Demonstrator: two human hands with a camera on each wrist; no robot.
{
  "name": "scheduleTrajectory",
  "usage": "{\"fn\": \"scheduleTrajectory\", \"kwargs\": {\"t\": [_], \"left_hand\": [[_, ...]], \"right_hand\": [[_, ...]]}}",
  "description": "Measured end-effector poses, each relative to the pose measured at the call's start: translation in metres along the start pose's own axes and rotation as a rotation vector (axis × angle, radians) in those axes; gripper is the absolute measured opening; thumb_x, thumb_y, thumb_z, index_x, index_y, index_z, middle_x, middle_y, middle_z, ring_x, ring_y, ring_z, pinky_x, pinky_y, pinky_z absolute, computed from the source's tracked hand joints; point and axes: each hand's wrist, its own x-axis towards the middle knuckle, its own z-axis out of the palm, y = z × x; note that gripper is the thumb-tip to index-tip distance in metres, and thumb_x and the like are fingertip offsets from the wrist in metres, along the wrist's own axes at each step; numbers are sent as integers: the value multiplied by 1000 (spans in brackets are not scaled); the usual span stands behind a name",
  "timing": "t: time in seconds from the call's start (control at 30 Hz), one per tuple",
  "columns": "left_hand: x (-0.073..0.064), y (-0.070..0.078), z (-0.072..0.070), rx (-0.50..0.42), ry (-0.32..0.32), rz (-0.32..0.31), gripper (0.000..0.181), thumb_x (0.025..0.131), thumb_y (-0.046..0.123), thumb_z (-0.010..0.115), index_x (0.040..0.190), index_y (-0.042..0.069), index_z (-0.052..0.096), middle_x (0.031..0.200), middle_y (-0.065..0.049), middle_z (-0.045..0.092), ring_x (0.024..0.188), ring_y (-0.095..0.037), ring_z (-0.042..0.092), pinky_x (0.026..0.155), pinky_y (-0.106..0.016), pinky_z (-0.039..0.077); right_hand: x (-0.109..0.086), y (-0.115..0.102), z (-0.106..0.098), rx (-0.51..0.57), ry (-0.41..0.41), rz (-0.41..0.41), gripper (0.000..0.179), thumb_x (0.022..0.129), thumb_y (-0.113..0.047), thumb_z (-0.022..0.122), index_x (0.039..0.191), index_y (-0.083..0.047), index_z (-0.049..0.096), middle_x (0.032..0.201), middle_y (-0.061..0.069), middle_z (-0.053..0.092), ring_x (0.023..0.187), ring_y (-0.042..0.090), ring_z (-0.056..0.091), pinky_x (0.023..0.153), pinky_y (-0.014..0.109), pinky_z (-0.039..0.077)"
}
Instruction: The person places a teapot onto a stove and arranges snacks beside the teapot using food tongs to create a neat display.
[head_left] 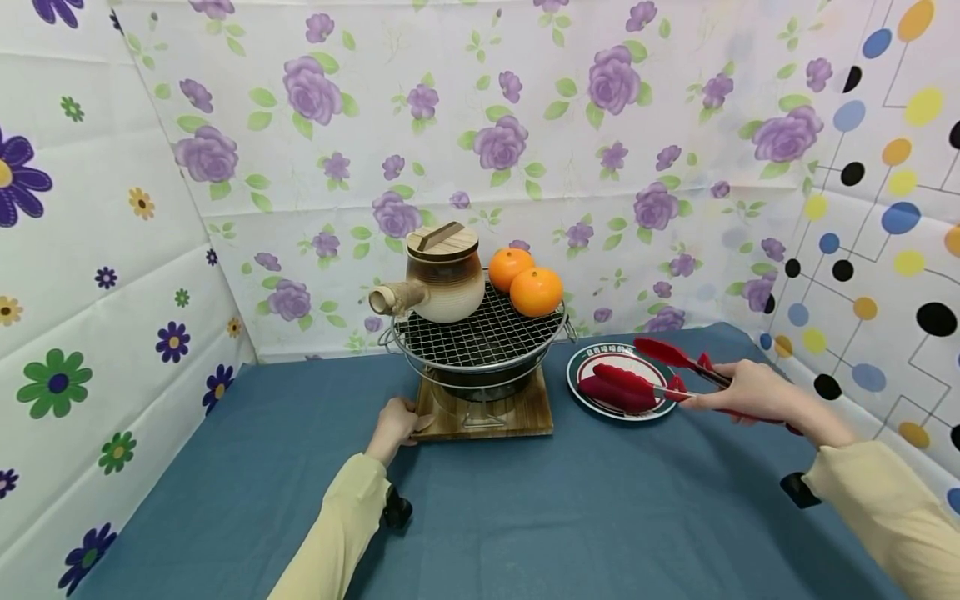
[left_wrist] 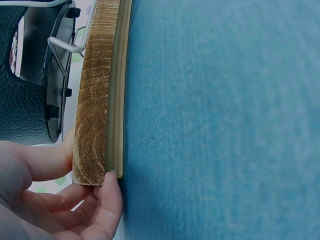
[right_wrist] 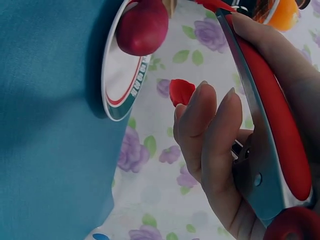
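My left hand [head_left: 393, 423] grips the left front corner of a wooden board [head_left: 517, 423], thumb on top and fingertips at its lower edge [left_wrist: 115, 150]. On the board stands a round tabletop grill [head_left: 487, 337] with a wire mesh top. In my right hand [head_left: 750, 392] is a pair of red-tipped tongs [right_wrist: 270, 110], their arms spread apart. The tong tips hang over a plate [head_left: 630, 352] holding a purple-red sweet potato [right_wrist: 142, 30]. From the head view, one tip partly covers the sweet potato; whether they touch cannot be told.
A clay teapot [head_left: 450, 292] with a wooden lid and side handle stands on the mesh, left of two oranges [head_left: 510, 268]. A blue cloth [head_left: 570, 517] covers the table. Flowered and dotted curtains [head_left: 502, 142] enclose its back and sides.
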Motion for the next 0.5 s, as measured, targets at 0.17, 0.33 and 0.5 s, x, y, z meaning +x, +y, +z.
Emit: {"fn": "scheduleTrajectory", "kwargs": {"t": [0.17,0.33,0.5], "left_hand": [[0,0,0,-8,-3,-2,49,83,6,66,119,-17,44,110,-31,46,81,-34,56,57,-35,54],[0,0,0,-5,-6,-1,49,84,7,66,120,-18,43,113,-32,45,83,-36,56,57,-35,54],[0,-1,-1,-20,-15,-3,49,84,7,65,120,-17,42,113,-32,45,83,-35,56,58,-35,54]], "right_hand": [[2,5,6,1,0,7,98,73,-52,68,132,17,30,50,4,49,45,23,53,47,33,45],[3,6,10,14,2,18,99,72,-53,69,131,17,31,49,3,47,45,23,53,44,33,44],[4,8,14,7,4,17,99,72,-53,69,131,17,32,47,1,43,43,23,52,43,32,43]]}}
